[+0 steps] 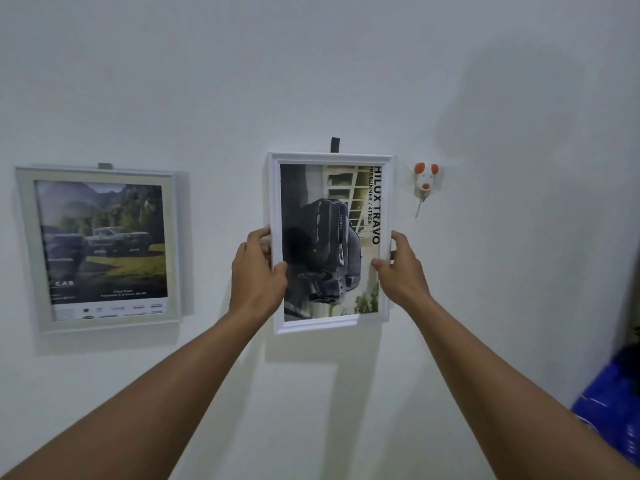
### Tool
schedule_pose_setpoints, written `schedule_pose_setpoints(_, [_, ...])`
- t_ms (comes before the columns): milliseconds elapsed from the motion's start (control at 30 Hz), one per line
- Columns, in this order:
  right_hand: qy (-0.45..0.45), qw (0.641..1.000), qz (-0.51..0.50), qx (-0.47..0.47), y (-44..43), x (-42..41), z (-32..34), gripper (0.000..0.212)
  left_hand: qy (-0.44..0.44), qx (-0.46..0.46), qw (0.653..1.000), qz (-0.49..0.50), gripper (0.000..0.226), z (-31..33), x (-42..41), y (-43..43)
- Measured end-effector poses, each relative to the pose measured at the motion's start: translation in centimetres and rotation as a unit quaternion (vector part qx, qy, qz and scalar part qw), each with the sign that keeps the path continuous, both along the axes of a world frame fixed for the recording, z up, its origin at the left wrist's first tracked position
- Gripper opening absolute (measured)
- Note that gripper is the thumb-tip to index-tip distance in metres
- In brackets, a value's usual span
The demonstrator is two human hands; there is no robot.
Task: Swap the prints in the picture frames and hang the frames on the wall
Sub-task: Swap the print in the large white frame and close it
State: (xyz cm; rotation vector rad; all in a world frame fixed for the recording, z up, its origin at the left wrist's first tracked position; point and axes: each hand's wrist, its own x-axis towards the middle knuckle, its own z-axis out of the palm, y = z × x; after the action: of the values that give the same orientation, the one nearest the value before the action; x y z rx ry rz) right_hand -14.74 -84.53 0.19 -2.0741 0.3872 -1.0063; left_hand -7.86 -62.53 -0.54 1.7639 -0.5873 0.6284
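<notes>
A white picture frame [330,327] stands upright against the white wall, just under a dark hook strip [335,145]. Its print shows a dark pickup truck turned sideways, with the words HILUX TRAVO running down the right side. My left hand [258,271] grips the frame's left edge, thumb on the front. My right hand [400,268] grips the right edge the same way. Further left, a second, grey-white frame [26,247] hangs from a grey hook [105,165]; its print shows two trucks on grass before wooded hills.
A small wall hook shaped like an animal's head with orange ears [425,180] sticks to the wall right of the held frame. A blue crate [609,407] stands at the lower right edge.
</notes>
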Motion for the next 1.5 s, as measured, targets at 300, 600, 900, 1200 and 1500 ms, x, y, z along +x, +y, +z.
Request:
schedule_pose_setpoints(300, [-0.075,0.995,0.056,0.019,-0.6,-0.7,0.0,0.069,-0.016,-0.014,0.999,-0.033,0.067,0.8,-0.5,0.6])
schedule_pose_setpoints(600, [-0.072,0.991,0.112,-0.017,2.5,-5.4,2.1,0.077,-0.026,-0.032,0.996,-0.079,0.074,2.8,-3.5,5.7])
schedule_pose_setpoints(900, [0.019,0.989,0.143,-0.017,15.7,-11.6,-1.9,0.086,0.043,-0.03,0.991,-0.124,0.075,-2.2,-8.4,19.5])
schedule_pose_setpoints(1200, [0.073,0.979,0.173,0.08,32.1,-15.6,-12.3,0.074,0.241,-0.073,0.964,-0.088,0.05,-11.8,-12.4,36.4])
schedule_pose_setpoints(1500, [0.157,0.948,0.201,0.192,43.8,-16.3,-25.0,0.069,0.395,-0.048,0.917,-0.017,0.04,-23.5,-15.7,48.1])
